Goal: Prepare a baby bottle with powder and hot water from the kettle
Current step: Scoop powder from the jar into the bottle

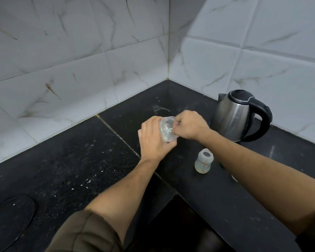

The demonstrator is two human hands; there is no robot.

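Observation:
My left hand (153, 140) grips a clear plastic powder jar (166, 124), held tilted above the black counter with its mouth facing my right hand. White powder shows inside. My right hand (189, 124) is at the jar's mouth, fingers pinched on a small pale bluish scoop (169, 131) that reaches inside. A small clear baby bottle (204, 161) stands upright and uncapped on the counter, below my right wrist. The steel kettle (235, 115), with a black lid and handle, sits on its base at the right by the wall.
The black stone counter (80, 160) wraps an L-shaped corner under white tiled walls. Its inner edge (176, 194) drops off near me. A dark oval object (11, 217) lies at the lower left. A small white item (235, 178) peeks out under my right forearm.

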